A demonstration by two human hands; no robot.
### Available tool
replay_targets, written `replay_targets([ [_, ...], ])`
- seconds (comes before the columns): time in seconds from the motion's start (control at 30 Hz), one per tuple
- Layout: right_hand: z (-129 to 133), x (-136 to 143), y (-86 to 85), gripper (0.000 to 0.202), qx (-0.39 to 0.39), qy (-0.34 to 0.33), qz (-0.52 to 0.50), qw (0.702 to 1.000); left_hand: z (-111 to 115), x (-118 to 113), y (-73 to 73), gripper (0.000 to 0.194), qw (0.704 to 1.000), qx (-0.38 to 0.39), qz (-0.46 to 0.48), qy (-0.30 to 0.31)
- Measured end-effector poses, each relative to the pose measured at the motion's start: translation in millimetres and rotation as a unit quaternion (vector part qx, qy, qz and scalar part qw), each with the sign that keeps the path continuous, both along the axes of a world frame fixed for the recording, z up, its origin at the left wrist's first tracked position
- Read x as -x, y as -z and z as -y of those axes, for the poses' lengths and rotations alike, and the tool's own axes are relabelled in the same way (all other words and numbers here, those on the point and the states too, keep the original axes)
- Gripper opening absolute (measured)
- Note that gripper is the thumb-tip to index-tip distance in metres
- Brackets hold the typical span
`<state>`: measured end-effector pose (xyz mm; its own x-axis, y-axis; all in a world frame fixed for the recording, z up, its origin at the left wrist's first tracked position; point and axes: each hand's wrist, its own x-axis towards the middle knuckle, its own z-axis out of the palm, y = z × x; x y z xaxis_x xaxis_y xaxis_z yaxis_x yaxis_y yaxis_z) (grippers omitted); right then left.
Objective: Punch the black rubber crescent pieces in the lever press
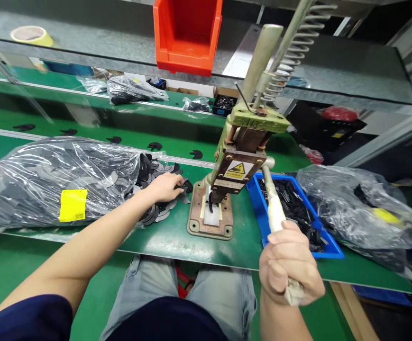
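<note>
My right hand (pixel 291 265) is wrapped around the pale, taped lever handle (pixel 275 208) of a green hand press (pixel 239 142). My left hand (pixel 166 188) reaches over a loose heap of flat, curved black and grey pieces (pixel 159 215) left of the press. Its fingers are bent and pinched at a dark curved piece (pixel 184 192); the fingertips are partly hidden. Under the ram, a black curved piece (pixel 211 203) stands at the metal plate (pixel 212 217) on the press base (pixel 195 225). A yellow warning label (pixel 237 169) marks the press front.
A clear plastic bag (pixel 49 175) of curved pieces lies at left. Right of the press stand a blue tray (pixel 328 241) of black parts and another plastic bag (pixel 362 203). Several black pieces (pixel 155 146) lie in a row behind. An orange bin (pixel 187 61) juts from the shelf above.
</note>
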<state>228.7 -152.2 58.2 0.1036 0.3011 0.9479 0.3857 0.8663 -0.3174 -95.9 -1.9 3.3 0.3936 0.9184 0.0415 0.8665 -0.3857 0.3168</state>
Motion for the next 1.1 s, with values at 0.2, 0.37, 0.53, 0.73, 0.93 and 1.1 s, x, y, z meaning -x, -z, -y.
replay_targets([
  [0.2, 1, -3, 0.6, 0.021, 0.004, -0.005, 0.007, 1.000, -22, -8, 9.3, 0.075, 0.990, 0.005, -0.128, 0.065],
  [0.37, 1, -4, 0.1, 0.021, 0.009, -0.007, 0.012, 1.000, -21, -16, 11.5, 0.060, 0.989, 0.015, -0.129, 0.074],
  [0.53, 1, -2, -0.7, 0.021, 0.010, -0.014, 0.012, 1.000, -8, -11, 8.9, 0.035, 0.992, 0.078, -0.014, 0.095],
  [0.73, 2, 1, -1.5, 0.025, 0.014, -0.002, 0.001, 1.000, 15, -18, 11.8, 0.017, 0.985, 0.103, 0.122, 0.066],
  [0.93, 3, 2, -2.7, 0.027, 0.017, 0.004, 0.002, 1.000, 27, -41, 21.2, 0.035, 0.914, 0.217, 0.338, -0.050],
  [1.1, 3, 3, -3.6, 0.028, 0.016, 0.000, -0.001, 1.000, 27, -64, 27.4, 0.035, 0.889, 0.229, 0.390, -0.069],
])
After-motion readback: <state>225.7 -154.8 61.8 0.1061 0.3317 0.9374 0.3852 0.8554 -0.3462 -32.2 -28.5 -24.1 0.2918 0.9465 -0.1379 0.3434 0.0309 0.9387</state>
